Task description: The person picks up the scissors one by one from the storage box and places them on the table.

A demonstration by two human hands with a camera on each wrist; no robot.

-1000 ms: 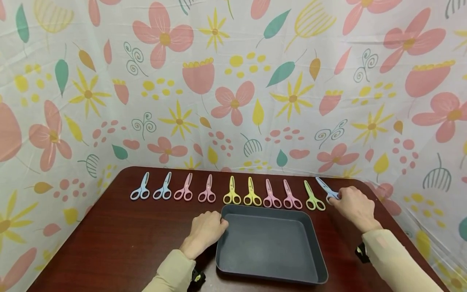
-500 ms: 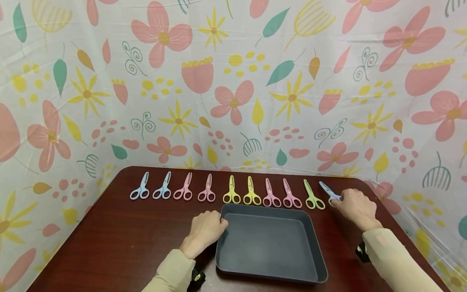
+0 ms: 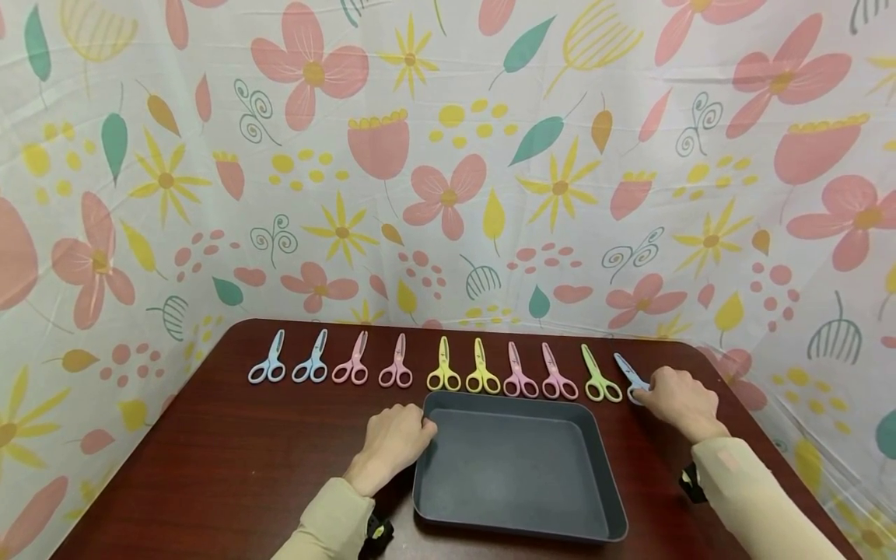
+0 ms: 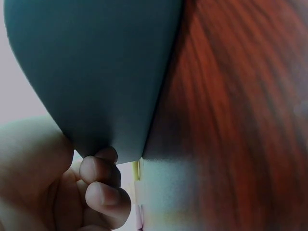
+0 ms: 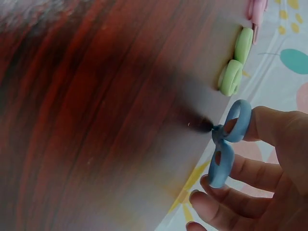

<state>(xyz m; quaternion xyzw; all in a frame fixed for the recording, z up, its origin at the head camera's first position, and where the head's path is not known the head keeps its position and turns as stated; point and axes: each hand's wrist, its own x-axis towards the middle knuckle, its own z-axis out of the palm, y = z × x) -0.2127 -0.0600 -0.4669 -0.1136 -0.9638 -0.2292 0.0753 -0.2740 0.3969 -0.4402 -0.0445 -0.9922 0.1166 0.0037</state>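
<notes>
My left hand grips the dark grey baking tray at its far left corner. In the left wrist view the thumb lies on one side of the tray wall, with curled fingers against the other. At the right end of a row of scissors, my right hand holds blue scissors by the handles. Their blades point away toward the wall. The right wrist view has the thumb at one blue handle loop and fingers by the other. Green scissors lie just left of them.
Along the table's far edge lie pink scissors, yellow scissors and more blue scissors, blades away from me. Behind the table hangs a flower-patterned cloth. The tray stands in front of the row.
My right hand has drawn the blue scissors slightly toward me and turned them a little, closer in line with the row. The left hand and tray have not visibly moved.
</notes>
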